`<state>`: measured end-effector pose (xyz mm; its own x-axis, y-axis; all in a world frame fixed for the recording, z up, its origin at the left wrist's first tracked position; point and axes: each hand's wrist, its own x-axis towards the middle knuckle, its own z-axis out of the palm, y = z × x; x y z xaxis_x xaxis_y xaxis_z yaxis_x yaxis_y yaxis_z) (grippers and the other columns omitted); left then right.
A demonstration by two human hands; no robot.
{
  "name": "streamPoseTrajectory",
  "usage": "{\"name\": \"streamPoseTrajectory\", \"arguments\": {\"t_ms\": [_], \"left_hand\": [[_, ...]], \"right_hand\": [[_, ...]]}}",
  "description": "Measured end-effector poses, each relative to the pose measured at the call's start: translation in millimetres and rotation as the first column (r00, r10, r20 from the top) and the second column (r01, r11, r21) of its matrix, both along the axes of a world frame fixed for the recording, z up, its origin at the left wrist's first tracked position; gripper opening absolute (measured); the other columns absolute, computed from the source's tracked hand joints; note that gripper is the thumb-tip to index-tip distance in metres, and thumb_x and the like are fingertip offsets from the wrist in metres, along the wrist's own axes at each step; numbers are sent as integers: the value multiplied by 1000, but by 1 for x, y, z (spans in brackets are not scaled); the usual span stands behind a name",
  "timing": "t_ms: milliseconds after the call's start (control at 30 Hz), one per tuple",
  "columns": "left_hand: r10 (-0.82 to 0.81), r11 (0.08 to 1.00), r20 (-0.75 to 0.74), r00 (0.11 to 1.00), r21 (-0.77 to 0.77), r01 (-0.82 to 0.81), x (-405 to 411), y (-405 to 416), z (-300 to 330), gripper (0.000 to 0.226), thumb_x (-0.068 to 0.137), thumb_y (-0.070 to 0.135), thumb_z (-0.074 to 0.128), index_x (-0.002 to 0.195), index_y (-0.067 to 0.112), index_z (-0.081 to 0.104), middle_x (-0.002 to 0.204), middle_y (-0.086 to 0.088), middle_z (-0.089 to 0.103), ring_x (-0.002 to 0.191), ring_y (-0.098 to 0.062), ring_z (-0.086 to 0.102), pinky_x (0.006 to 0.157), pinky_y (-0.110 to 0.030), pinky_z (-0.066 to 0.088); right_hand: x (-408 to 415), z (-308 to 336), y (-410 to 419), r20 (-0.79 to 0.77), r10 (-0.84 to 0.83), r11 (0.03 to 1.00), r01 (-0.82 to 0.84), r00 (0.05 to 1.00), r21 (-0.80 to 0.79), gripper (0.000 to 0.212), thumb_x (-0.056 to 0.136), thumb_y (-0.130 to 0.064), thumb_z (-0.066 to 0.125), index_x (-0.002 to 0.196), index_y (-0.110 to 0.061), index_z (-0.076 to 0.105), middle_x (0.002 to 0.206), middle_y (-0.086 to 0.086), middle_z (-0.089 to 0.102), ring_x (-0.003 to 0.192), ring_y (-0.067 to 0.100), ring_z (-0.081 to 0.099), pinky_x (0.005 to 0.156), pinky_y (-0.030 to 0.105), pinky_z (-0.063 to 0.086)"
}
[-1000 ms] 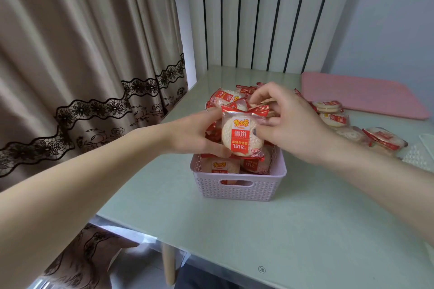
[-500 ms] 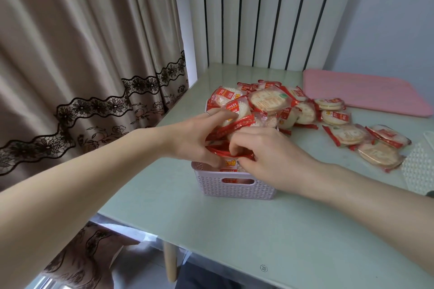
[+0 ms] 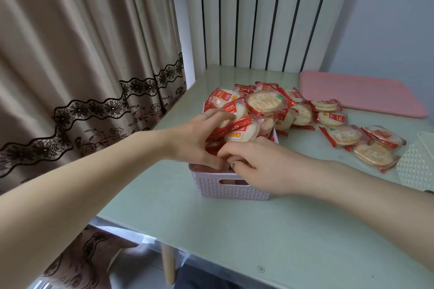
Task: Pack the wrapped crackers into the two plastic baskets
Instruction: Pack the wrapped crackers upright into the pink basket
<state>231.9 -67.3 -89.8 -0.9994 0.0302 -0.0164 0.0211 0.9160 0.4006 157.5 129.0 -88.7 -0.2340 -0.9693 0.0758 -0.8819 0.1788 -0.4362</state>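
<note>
A lilac plastic basket (image 3: 234, 191) stands on the pale green table, heaped with wrapped crackers (image 3: 242, 132) in red-edged packs. Both my hands are in its near end. My left hand (image 3: 195, 141), a ring on one finger, lies with straight fingers pressed against the packs and its thumb down inside the rim. My right hand (image 3: 265, 166) has its fingers curled down into the basket on a wrapped cracker, which is almost wholly hidden beneath the hands. More packs (image 3: 265, 102) pile up behind the basket, and loose packs (image 3: 342, 135) lie to the right.
A pink mat (image 3: 359, 94) lies at the back right. A white perforated plastic piece (image 3: 415, 166) sits at the right edge. A beige curtain (image 3: 82, 54) hangs at the left beside the table's edge, and a striped panel stands behind.
The cracker held up in both hands a second ago has gone down into the basket's near end. Both hands followed it down; the right hand's fingers now reach deeper.
</note>
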Motion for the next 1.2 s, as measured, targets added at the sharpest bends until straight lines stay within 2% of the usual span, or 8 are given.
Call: {"name": "streamPoseTrajectory", "arguments": {"t_ms": [200,367,467,633,733,833,900,1200], "left_hand": [[25,1000,-32,999,-12,-26,-2,1,-2,102,64,61,77,147,32,27,145,9,27,135,-18,29,115,-38,32],[73,997,-44,996,28,-72,-4,2,-2,91,70,64,75,143,38,27,146,12,25,139,-20,26,115,-44,33],[86,996,-55,995,36,-84,-6,6,-2,86,76,54,80,142,32,28,141,8,29,135,-20,30,113,-42,34],[114,993,-81,990,33,-112,-9,9,-3,84,76,53,81,139,31,30,131,8,30,128,-20,34,105,-36,36],[141,990,-104,984,3,-142,-10,10,-4,90,72,60,80,141,31,29,130,7,30,127,-21,33,105,-37,34],[170,983,-116,979,-52,-177,-13,9,-8,103,64,77,70,145,37,22,140,1,29,131,-25,30,111,-42,32],[156,978,-161,974,-112,-175,-16,11,-9,101,61,83,61,143,39,22,141,-1,29,130,-27,30,112,-43,32],[97,980,-216,972,-150,-131,-24,20,-9,88,76,65,71,145,33,27,142,2,30,125,-23,34,107,-36,32]], "right_hand": [[-18,24,8,71,-307,878,311,949,-365,14,83,-11,66,94,-20,67,76,-6,67,68,10,63,70,38,55],[-28,21,4,40,-569,815,569,822,-107,54,82,-51,70,115,-16,47,83,-4,66,80,16,62,71,39,54],[-25,12,-3,107,-642,748,651,759,-128,66,79,-54,73,120,-10,45,80,-5,63,87,21,63,73,39,53],[-30,10,-6,250,-684,678,724,685,-128,51,79,-48,75,108,-14,51,86,-2,63,90,23,61,76,39,52],[-50,16,3,230,-701,608,734,676,-302,31,88,-33,66,112,-18,53,97,2,62,95,28,60,81,40,49],[-88,18,8,-53,-627,765,602,777,-229,67,82,-15,64,145,-27,46,141,8,46,131,31,40,107,42,38],[-106,16,6,-47,-494,868,490,868,-76,79,80,-8,62,152,-30,40,157,2,38,143,26,30,119,43,27],[-125,14,9,-286,-337,941,331,897,-70,61,77,-18,72,134,-30,55,125,3,57,116,27,53,96,44,48]]}}
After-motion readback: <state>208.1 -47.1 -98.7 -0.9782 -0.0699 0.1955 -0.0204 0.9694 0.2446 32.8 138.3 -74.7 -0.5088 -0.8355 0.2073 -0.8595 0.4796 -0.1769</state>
